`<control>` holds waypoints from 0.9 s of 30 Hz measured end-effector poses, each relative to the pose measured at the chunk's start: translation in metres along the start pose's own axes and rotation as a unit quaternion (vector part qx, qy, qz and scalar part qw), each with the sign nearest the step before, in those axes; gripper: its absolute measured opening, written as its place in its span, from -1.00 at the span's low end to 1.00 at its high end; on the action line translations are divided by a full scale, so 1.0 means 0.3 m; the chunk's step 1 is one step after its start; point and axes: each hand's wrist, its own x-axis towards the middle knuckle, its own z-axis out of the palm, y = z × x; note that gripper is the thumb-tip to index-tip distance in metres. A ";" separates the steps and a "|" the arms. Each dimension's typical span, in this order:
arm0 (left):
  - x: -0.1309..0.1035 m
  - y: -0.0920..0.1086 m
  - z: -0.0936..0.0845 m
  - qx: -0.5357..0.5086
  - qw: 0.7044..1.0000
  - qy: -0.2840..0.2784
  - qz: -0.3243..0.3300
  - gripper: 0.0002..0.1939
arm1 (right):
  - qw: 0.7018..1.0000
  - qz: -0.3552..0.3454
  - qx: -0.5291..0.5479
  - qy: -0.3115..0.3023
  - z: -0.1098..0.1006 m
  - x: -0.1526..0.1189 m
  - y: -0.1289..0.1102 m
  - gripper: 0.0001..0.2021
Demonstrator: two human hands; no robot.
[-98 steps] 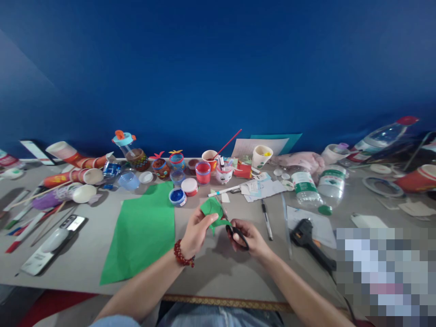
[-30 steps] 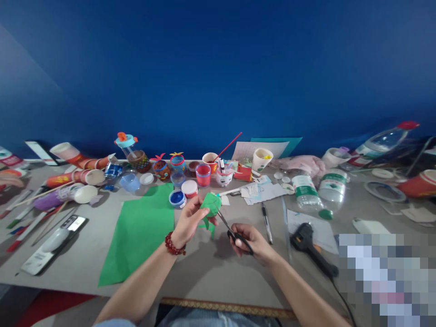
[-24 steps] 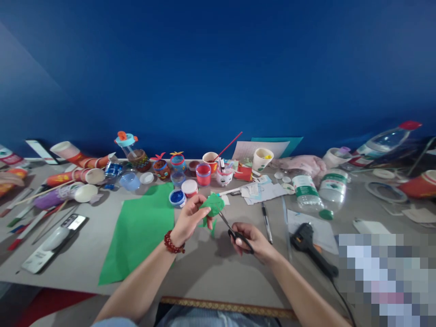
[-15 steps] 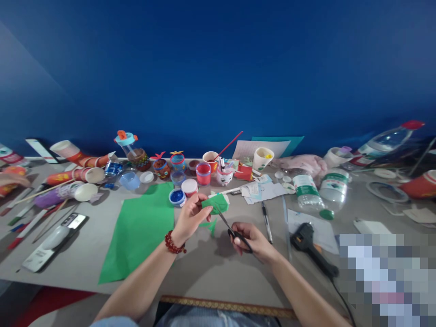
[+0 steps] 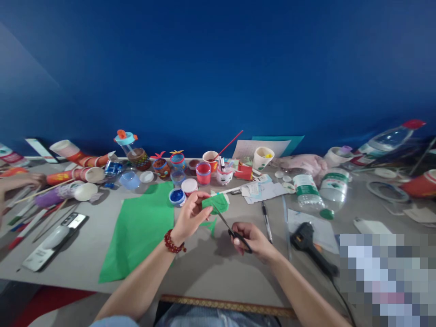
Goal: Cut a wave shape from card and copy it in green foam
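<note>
Between the thumb and fingers of my left hand (image 5: 193,213) is a small piece of green paper (image 5: 220,203), held above the table. My right hand (image 5: 250,238) grips the black handles of a pair of scissors (image 5: 225,222). The blades point up and left and meet the lower edge of the green piece. Beneath it, a green paper scrap (image 5: 211,227) lies on the table. To the left of my left hand lies a large green sheet (image 5: 143,231), and close behind the hand stands a tub of blue paint (image 5: 177,196).
A black glue gun (image 5: 315,250) with a cord and a pen (image 5: 266,221) lie at the right. Cups, paint tubs and plastic bottles (image 5: 308,191) line the back by the blue wall. A phone (image 5: 56,240) lies left. Another person's hand (image 5: 23,182) is at the far left.
The scissor blades have shifted slightly left along the lower edge of the green piece. My hands stay nearly in place. The other person's hand at the far left has moved further into view.
</note>
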 end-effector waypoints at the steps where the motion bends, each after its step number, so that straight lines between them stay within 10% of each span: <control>1: 0.001 -0.001 0.000 -0.005 1.000 -0.002 0.002 -0.69 | 1.000 0.000 -0.001 0.000 0.000 0.001 0.000 -0.52; 27: -0.033 -0.073 0.070 -0.161 0.986 0.010 -0.043 -0.80 | 1.000 -0.020 0.012 -0.003 -0.001 0.000 0.019 -0.50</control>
